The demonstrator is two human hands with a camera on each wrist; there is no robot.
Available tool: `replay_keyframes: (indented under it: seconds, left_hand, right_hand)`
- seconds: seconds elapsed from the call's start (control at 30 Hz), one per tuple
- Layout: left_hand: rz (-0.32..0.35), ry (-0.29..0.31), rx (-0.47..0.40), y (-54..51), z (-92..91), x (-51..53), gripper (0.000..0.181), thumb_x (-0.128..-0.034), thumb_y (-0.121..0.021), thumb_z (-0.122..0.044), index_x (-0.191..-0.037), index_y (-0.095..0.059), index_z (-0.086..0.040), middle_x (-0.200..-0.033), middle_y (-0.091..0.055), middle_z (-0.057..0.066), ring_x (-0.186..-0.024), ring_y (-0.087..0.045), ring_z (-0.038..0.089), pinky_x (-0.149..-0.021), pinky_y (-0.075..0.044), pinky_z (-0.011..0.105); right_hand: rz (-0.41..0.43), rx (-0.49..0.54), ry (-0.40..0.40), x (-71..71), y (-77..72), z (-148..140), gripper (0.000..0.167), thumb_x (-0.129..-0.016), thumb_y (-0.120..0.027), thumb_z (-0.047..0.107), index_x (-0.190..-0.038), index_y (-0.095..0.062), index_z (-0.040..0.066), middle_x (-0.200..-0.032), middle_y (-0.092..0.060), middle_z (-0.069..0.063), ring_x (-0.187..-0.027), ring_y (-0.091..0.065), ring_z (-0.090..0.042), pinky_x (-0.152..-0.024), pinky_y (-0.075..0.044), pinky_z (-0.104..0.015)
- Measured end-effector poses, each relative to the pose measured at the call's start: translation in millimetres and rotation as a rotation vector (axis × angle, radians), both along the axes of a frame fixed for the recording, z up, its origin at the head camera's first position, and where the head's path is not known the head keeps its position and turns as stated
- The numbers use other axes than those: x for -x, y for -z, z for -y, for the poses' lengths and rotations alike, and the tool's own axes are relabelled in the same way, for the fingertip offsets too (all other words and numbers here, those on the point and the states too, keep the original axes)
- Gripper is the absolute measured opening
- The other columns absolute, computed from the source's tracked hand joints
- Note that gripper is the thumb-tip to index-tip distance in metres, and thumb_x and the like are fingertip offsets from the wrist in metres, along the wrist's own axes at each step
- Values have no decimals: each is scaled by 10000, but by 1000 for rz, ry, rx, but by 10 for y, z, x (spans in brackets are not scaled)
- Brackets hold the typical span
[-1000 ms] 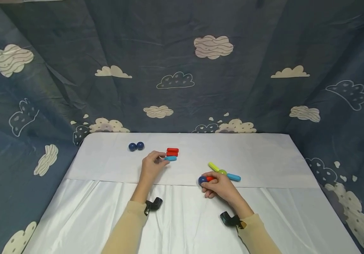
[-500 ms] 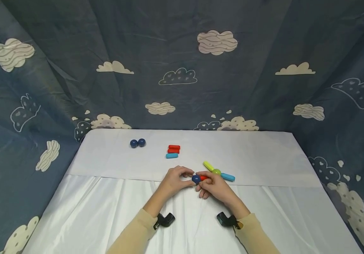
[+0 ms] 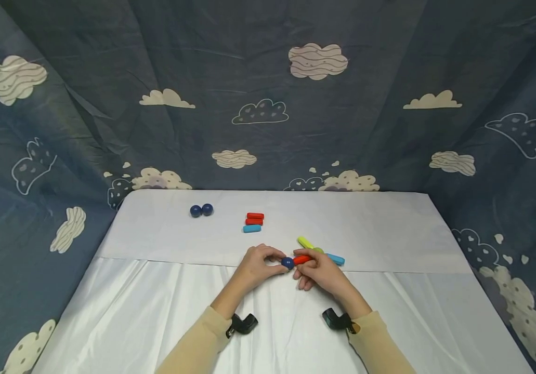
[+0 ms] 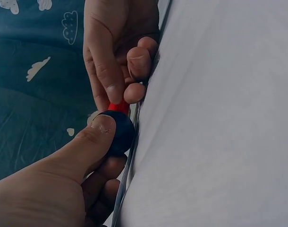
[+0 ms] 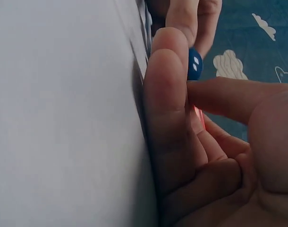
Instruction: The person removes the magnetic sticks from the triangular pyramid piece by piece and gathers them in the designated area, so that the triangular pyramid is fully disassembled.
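Between thumb and fingers, my left hand (image 3: 257, 266) pinches a dark blue ball (image 3: 287, 263). My right hand (image 3: 324, 272) grips a short red stick (image 3: 302, 259) whose end meets the right side of that ball. In the left wrist view the blue ball (image 4: 121, 133) is partly covered by the left thumb, and a bit of the red stick (image 4: 118, 107) shows beyond it. The right wrist view has the ball (image 5: 195, 64) past the right fingertips, with most of the stick hidden. Whether the stick sits inside the ball or only touches it, I cannot tell.
Just behind the right hand lies a joined piece: a yellow-green stick (image 3: 304, 242), a green ball (image 3: 318, 250) and a blue stick (image 3: 336, 259). Farther back are two red sticks (image 3: 255, 216), a light blue stick (image 3: 251, 228) and two dark blue balls (image 3: 201, 210) on the white cloth.
My left hand has left the light blue stick near the red ones and come right and nearer to take the blue ball. The right hand has moved slightly left, and more of the red stick shows.
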State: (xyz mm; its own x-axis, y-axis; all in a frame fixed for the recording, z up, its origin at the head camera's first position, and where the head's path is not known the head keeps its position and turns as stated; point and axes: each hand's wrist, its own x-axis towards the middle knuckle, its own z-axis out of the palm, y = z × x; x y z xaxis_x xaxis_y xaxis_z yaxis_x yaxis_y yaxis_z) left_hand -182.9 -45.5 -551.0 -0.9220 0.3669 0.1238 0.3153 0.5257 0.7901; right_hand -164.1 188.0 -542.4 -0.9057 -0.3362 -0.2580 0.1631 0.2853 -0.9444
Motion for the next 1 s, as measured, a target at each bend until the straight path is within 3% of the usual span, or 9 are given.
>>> replay_keyframes:
  seconds: [0.2, 0.4, 0.7, 1.0]
  left_hand:
    - [22, 10, -3, 8, 8, 3, 322, -836, -915, -358, -1110, -828, -211, -986, -756, -69, -905, -631, 55, -847, -513, 257]
    - [51, 63, -30, 21, -11, 0, 393, -841, -915, -302, -1194, -787, -186, -1023, -750, -69, -924, -629, 51, -862, -523, 240]
    - [25, 73, -14, 5, -17, -12, 326, -865, -898, -321, -1151, -802, -198, -1019, -751, -75, -919, -622, 59, -855, -520, 239]
    - [127, 145, -130, -32, 21, -28, 285, -857, -906, -297, -1118, -813, -230, -973, -759, -89, -904, -647, 56, -892, -512, 249]
  right_hand:
    - [-13, -39, 29, 9, -18, -50, 432, -1057, -601, 60, -1457, -512, -75, -912, -782, -159, -624, -734, -170, -602, -620, -288]
    - [-33, -48, 59, -3, 5, -15, 352, -1054, -615, 56, -1378, -556, -71, -881, -781, -136, -623, -734, -177, -589, -620, -298]
    - [-69, -45, 63, -21, -16, 34, 370, -1060, -617, 66, -1383, -551, -100, -910, -782, -208, -645, -749, -234, -585, -619, -299]
    - [-49, -60, 72, -5, -8, 31, 355, -1053, -622, 49, -1375, -561, -87, -857, -770, -165, -628, -746, -196, -593, -620, -288]
